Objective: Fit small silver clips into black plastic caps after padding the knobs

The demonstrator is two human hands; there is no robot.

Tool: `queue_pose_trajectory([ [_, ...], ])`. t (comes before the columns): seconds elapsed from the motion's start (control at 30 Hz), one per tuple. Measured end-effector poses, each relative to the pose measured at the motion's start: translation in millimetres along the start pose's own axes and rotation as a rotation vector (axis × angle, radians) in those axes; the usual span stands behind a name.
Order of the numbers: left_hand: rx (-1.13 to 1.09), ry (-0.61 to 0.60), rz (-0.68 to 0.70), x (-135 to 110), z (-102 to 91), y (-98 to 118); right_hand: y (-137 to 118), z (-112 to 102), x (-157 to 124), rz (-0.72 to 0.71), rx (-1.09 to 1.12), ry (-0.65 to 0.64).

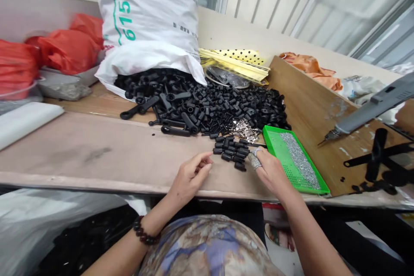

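Note:
My left hand (191, 176) is just above the table, left of a small group of short black plastic sleeves (229, 151). Its fingers are loosely curled, with a small gap to the thumb and nothing visible in it. At the right side of the same group, my right hand (271, 170) reaches down with its fingers bent together; grey wraps or rings circle its fingers. Its fingertips are partly hidden, so what they hold is unclear. Behind the sleeves are small shiny metal clips (245, 130) and a large heap of black plastic parts (207, 103).
A green tray (274, 148) of small metal pieces stands beside my right hand. An electric screwdriver (365, 112) hangs at the right over a wooden board (300, 103). A white woven sack (148, 13) spills black parts at the back. Red bags (69, 49) stand at left.

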State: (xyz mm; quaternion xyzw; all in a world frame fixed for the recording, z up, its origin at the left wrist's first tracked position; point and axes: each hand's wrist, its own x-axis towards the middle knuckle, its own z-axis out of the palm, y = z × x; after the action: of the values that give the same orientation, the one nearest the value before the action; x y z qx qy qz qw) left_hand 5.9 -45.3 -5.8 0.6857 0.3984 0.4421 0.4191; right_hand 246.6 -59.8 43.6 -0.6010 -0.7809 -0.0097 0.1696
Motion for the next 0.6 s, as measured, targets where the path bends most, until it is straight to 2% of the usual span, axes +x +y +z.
queue_pose_trajectory([
  [0.37,0.064,-0.011,0.0,3,1.0,-4,-7,8,-9,0.025,0.088,0.014],
  [0.6,0.164,0.011,0.029,2,-2.3,-5,-9,3,4,0.022,0.067,0.019],
])
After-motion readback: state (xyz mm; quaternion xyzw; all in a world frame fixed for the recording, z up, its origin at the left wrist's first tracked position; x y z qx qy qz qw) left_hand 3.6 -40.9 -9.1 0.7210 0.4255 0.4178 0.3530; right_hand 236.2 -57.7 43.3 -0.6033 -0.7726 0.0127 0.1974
